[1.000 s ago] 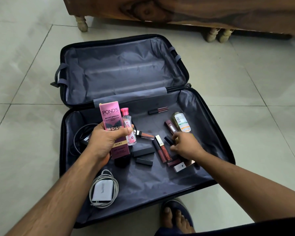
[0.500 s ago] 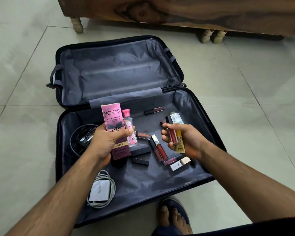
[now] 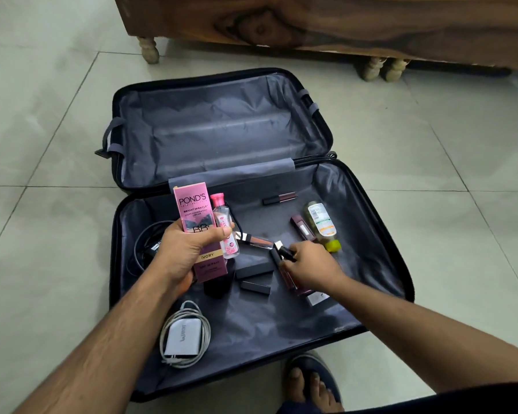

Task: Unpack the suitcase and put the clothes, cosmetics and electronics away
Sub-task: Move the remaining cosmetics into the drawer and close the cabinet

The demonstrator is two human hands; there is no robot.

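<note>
An open suitcase (image 3: 380, 234) lies flat on the tiled floor (image 3: 42, 144), its far half bare grey lining. Near the left edge of the near half sits a coiled black cable with an adapter (image 3: 150, 249); by the near left corner lies a white charger (image 3: 181, 339) wrapped in its grey cord. The left hand (image 3: 186, 252) holds its grip closed around a pink Pond's BB cream box (image 3: 196, 222) held upright, together with a small clear bottle with a pink cap (image 3: 226, 228) beside the box. Just right, on the lining, lie a lip gloss tube (image 3: 256, 239) and two dark lipstick cases (image 3: 254, 277). The right hand (image 3: 311, 270) reaches down among more lipstick tubes, fingers curled around a dark one with a pale end (image 3: 283, 249). Toward the hinge lies a dark lip-colour tube (image 3: 280, 198); toward the right edge, a maroon lipstick (image 3: 301, 227) lies beside a clear bottle with a yellow cap (image 3: 322, 225). A wooden cabinet (image 3: 341, 22) stands beyond; a sandalled foot (image 3: 311, 383) is at the near edge.
</note>
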